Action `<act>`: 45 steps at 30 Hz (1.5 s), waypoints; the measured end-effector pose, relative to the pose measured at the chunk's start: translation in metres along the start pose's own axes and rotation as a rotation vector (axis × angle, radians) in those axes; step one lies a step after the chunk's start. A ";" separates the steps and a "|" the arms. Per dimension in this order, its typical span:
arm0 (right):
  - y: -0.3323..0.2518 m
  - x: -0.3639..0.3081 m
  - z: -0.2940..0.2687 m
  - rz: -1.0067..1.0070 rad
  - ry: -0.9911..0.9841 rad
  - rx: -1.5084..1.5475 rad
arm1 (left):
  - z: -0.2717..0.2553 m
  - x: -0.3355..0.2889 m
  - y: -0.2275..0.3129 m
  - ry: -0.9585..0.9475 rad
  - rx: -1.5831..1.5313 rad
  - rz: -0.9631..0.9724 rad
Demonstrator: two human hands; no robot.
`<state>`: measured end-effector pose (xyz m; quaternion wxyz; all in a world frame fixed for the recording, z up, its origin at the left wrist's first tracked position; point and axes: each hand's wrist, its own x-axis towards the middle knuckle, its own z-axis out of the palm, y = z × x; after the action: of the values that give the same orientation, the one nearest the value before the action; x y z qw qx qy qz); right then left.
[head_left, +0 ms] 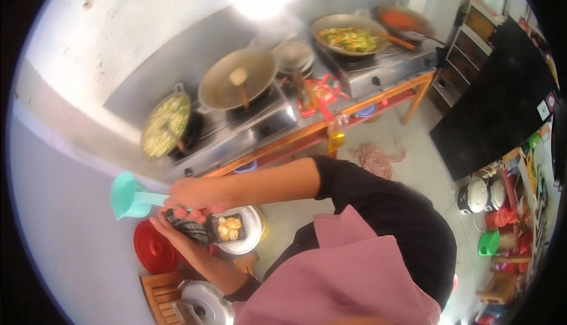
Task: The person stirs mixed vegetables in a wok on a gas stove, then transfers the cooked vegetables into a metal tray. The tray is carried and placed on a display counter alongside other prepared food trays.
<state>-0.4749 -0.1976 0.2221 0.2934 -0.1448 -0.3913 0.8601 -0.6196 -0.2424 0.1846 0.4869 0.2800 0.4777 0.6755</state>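
Note:
My right hand reaches out to the left and grips the handle of a turquoise plastic scoop, whose cup points away from me. Just below it, my left hand holds a dark checked cloth against a small black tray of yellowish food pieces. The tray sits over a white round bowl. A red round lid lies right beside my left hand.
A steel stove counter carries a wok of green-white food, a wok with a ladle, stacked plates, a vegetable wok and a red-sauce pan. Low down are a wooden rack, a metal lid, a black cabinet and rice cookers.

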 end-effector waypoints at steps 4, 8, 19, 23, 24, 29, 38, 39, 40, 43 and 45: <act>-0.023 -0.110 -0.008 -0.080 0.124 -0.068 | 0.074 -0.014 -0.021 -0.136 0.111 -0.057; -0.053 -0.207 -0.034 -0.148 0.197 -0.060 | 0.157 -0.057 -0.061 -0.372 0.180 0.048; -0.114 -0.443 -0.081 -0.286 0.509 -0.253 | 0.392 -0.191 -0.138 -0.754 0.180 -0.102; -0.125 -0.492 -0.096 -0.380 0.773 -0.387 | 0.451 -0.231 -0.155 -0.900 0.170 -0.277; -0.129 -0.502 -0.101 -0.364 0.881 -0.483 | 0.469 -0.236 -0.162 -0.935 0.143 -0.273; -0.143 -0.562 -0.119 -0.446 0.959 -0.479 | 0.544 -0.243 -0.192 -1.214 0.122 -0.285; -0.157 -0.698 -0.213 -0.463 1.743 -1.286 | 0.670 -0.219 -0.265 -1.462 0.241 -0.203; -0.161 -0.717 -0.241 -0.419 1.843 -1.305 | 0.682 -0.216 -0.274 -1.461 0.255 -0.199; -0.166 -0.734 -0.275 -0.357 1.927 -1.406 | 0.694 -0.212 -0.282 -1.480 0.299 -0.180; -0.177 -0.769 -0.378 -0.016 2.124 -1.594 | 0.733 -0.201 -0.300 -1.539 0.374 -0.151; -0.183 -0.782 -0.442 0.109 2.162 -1.784 | 0.760 -0.196 -0.311 -1.524 0.440 -0.184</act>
<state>0.4223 -0.3256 0.0881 0.2227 -0.8769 -0.3762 -0.2000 0.2152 -0.1194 0.2097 0.6667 0.7139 0.1570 0.1458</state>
